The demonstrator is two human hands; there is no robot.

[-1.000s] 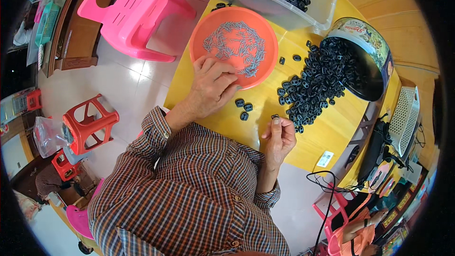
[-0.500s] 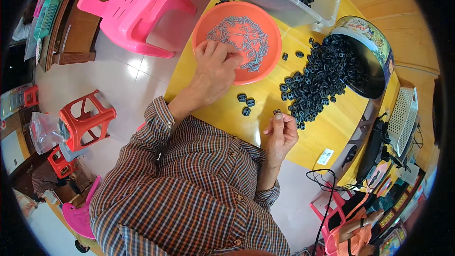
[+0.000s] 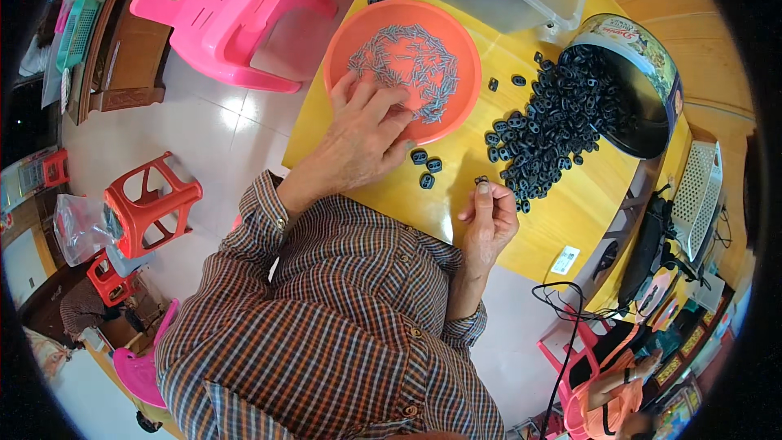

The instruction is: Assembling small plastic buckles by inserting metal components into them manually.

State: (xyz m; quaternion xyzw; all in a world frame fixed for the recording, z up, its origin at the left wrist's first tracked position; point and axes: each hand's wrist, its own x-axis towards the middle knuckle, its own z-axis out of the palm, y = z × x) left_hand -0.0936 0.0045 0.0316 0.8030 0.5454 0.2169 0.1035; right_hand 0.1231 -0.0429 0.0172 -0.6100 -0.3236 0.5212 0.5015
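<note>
Since the earlier frame your left hand has drawn back a little toward the near-left side of the orange bowl, its fingers opening out and its thumb coming into sight just outside the rim. Under it all is the yellow tabletop. Across its far edge stands the clear plastic bin, with more black pieces inside. The bowl sits beside the tabletop's left edge, and the printed tin lies on its side toward the right edge, its mouth facing the pile of black pieces that spreads from it toward the near edge. Your left fingers are spread and bent over the bowl, thumb well apart from them; you can't tell from here whether a fingertip touches a pin. Your right hand, near the tabletop's near edge, pinches a small dark piece between thumb and forefinger, just beside the pile's near end. A white label lies by the near-right corner. Three loose black pieces lie together between bowl and right hand. Smallest are the silvery metal pins, scattered in a rough ring inside the bowl.
</note>
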